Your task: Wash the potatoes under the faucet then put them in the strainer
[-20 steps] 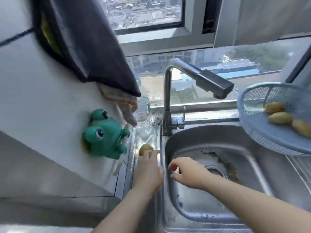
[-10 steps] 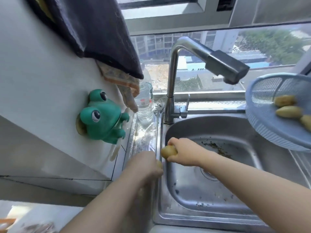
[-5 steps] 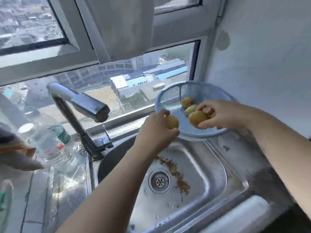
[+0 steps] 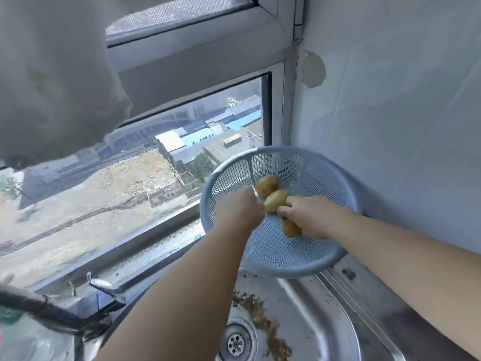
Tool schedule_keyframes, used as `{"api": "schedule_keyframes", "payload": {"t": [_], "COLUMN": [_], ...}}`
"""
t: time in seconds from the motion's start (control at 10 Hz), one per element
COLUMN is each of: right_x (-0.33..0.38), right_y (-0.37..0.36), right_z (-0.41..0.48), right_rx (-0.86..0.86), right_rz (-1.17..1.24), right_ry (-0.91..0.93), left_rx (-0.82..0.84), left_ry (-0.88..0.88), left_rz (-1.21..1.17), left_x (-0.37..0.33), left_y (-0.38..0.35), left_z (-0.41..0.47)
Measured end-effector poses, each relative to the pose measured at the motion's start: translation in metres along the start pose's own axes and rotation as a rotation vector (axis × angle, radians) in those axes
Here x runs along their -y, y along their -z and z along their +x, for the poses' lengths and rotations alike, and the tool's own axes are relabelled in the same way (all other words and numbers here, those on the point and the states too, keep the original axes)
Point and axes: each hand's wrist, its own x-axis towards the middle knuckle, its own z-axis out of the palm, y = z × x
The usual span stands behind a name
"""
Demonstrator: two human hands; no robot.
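Observation:
A light blue plastic strainer (image 4: 307, 264) leans in the corner at the sink's far right rim, against the wall. Two yellow potatoes (image 4: 267, 184) (image 4: 276, 200) lie inside it. Both my hands reach into the strainer. My left hand (image 4: 240, 208), blurred, is curled with a sliver of a potato (image 4: 259, 201) showing at its fingers. My right hand (image 4: 305, 216) grips another potato (image 4: 290, 228) low in the strainer. The faucet (image 4: 49, 310) is a dark blur at the lower left; no water is seen running.
The steel sink (image 4: 325, 316) lies below with its drain (image 4: 235, 343) and a streak of brown dirt (image 4: 260, 316). A window (image 4: 130, 183) runs behind, a grey cloth (image 4: 52, 74) hangs top left, and a wall (image 4: 390, 113) closes the right side.
Both hands picked up potatoes left of the sink, carried them right and now sit deeper in the strainer. The view swung right, putting the faucet at the left edge.

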Motion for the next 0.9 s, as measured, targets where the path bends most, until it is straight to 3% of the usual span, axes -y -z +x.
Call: {"api": "schedule_keyframes", "payload": {"t": [0.3, 0.7, 0.8, 0.9], "right_x": [-0.008, -0.004, -0.001, 0.004], "right_y": [-0.011, -0.009, -0.003, 0.008], "right_z": [0.019, 0.013, 0.007, -0.002], "right_rx": [-0.025, -0.045, -0.064, -0.17], "right_rz": [-0.044, 0.065, 0.127, 0.2], "right_ry": [0.01, -0.089, -0.102, -0.133], "left_rx": [0.02, 0.139, 0.041, -0.141], "left_ry": [0.028, 0.025, -0.031, -0.029], "left_rz": [-0.055, 0.01, -0.017, -0.201], "left_x": [-0.016, -0.012, -0.01, -0.007], "left_y": [-0.022, -0.021, -0.013, -0.001], "left_z": [0.05, 0.034, 0.022, 0.005]}}
